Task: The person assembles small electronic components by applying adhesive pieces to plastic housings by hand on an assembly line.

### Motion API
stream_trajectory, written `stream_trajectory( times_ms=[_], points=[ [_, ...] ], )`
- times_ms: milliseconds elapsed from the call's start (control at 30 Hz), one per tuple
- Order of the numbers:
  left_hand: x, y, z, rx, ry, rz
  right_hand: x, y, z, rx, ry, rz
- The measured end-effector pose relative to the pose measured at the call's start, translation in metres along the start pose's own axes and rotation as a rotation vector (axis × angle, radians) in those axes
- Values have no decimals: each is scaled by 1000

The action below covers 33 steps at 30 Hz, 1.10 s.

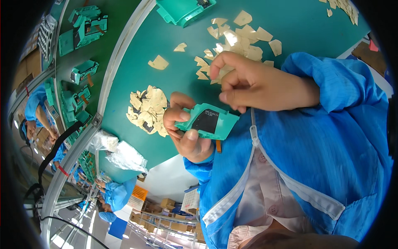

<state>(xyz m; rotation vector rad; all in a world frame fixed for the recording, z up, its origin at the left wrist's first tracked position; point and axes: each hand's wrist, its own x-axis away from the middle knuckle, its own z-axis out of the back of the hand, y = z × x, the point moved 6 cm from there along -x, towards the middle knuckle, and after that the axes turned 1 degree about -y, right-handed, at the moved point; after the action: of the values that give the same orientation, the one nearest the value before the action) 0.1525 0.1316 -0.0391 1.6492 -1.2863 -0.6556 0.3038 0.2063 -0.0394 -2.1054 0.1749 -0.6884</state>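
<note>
A green plastic housing (226, 124) with a black sticker (206, 120) on its upper face is gripped in my left hand (182, 128). Thumb and fingers hold it by its left end, close in front of my blue jacket. A short orange flat cable (218, 146) hangs beneath it. Up and to the right of the housing, my right hand (265, 83) hovers apart from it with bent fingers. Its thumb and index tips are separated, and nothing shows between them. Beyond that hand lie scattered cream paper pieces (248, 35), partly hidden by it.
A heap of crumpled cream pieces (149, 106) with dark bits lies left of my left hand. Clear plastic bags (126, 155) rest near the table edge. Another green housing (182, 10) stands at the far side. Past a metal rail (118, 54), several green housings (85, 70) line a belt; co-workers (118, 193) are farther off.
</note>
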Motion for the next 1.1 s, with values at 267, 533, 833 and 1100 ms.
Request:
stream_trajectory(
  times_ms=[267,533,833,1100],
  points=[
    [1,12,-10,168,-91,-74,-1,-20,-27,167,-159,6],
    [-9,44,-22,-230,-107,-53,-8,-55,-31,480,148,490],
    [-10,107,26,-445,96,-293,-93,-189,-14,706,131,506],
    [8,136,98,-1507,384,-270,-272,-227,83,917,446,498]
  ],
)
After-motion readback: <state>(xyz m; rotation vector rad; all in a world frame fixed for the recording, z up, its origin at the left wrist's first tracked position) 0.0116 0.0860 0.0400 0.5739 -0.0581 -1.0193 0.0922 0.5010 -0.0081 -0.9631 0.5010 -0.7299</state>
